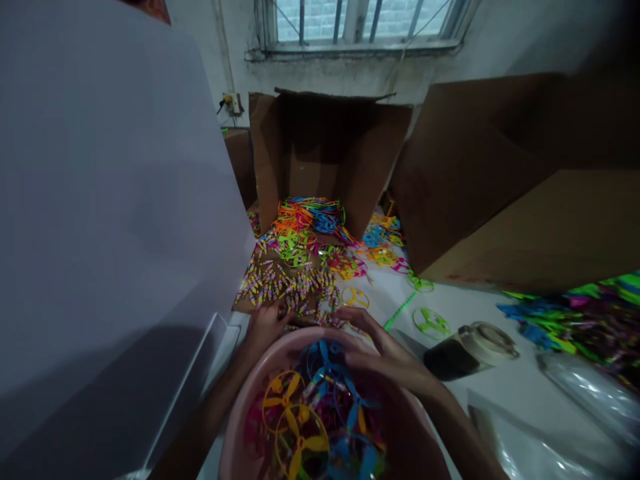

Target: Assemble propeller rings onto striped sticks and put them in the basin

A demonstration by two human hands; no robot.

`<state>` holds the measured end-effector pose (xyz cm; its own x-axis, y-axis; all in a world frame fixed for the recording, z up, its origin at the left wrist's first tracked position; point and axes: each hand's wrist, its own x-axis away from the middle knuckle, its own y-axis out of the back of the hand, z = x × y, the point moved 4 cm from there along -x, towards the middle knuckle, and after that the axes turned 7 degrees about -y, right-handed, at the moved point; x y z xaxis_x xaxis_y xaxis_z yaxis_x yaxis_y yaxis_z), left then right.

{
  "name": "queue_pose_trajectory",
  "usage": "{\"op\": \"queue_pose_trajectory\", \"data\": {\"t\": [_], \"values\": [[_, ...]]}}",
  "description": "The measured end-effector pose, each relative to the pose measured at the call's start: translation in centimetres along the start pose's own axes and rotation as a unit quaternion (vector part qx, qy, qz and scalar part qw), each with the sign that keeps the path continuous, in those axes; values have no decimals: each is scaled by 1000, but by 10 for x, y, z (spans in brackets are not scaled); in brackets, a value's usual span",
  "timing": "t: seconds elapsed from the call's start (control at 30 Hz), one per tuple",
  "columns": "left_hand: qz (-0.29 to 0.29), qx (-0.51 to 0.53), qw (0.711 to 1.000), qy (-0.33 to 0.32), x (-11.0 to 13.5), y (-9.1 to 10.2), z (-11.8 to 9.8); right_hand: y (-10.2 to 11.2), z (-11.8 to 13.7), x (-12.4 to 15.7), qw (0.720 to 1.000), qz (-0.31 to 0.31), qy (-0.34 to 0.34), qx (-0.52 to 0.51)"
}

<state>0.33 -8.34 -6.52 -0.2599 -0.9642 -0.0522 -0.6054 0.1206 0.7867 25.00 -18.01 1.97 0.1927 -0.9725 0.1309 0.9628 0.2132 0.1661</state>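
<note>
A pink tub [239,407] stands right in front of me, with yellow and blue propeller rings [300,443] and small striped pieces inside. Beyond its rim, my left hand [266,328] is down at the many small striped pieces [285,283] spread on a cardboard flap. Its fingers are bent together, and what they hold, if anything, is hidden. My right hand [383,350] is over the tub's right rim, its fingers spread apart, some reaching towards the striped pieces and the lower part over the tub. I see nothing held in it.
An open cardboard box [313,177] lies behind the pieces, with colourful propeller parts spilling from it. A larger carton [545,227] stands at right, near a lidded jar [470,350] and clear plastic bags [540,437]. A pale panel [115,200] blocks the left.
</note>
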Motion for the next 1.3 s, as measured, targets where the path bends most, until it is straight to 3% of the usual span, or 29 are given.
{"op": "queue_pose_trajectory", "data": {"t": [0.1,0.2,0.3,0.4,0.53,0.7,0.83,0.93,1.07,1.3], "values": [[31,-26,999,-4,-16,-16,9,3,-11,-72,992,-84,-10,96],[55,-26,998,-4,-25,-27,16,-1,-21,-153,982,-129,-32,137],[49,-1,999,3,-29,-31,23,-10,-27,-213,971,-164,-70,158],[5,43,999,12,-25,-26,29,-20,-27,-244,967,-187,-99,145],[-71,138,988,10,-10,-7,32,-22,-27,-253,967,-213,-108,93],[-137,274,952,6,-1,23,16,0,-17,-229,966,-249,-68,4],[-152,362,920,-7,0,49,-21,4,-5,-172,967,-241,-11,-86],[-136,405,904,-28,11,62,-58,-7,0,-119,971,-192,-11,-145],[-102,437,891,-64,36,67,-99,-26,5,-58,965,-114,-64,-229],[-104,400,906,-90,70,59,-116,-50,21,7,939,38,-119,-320]]}}
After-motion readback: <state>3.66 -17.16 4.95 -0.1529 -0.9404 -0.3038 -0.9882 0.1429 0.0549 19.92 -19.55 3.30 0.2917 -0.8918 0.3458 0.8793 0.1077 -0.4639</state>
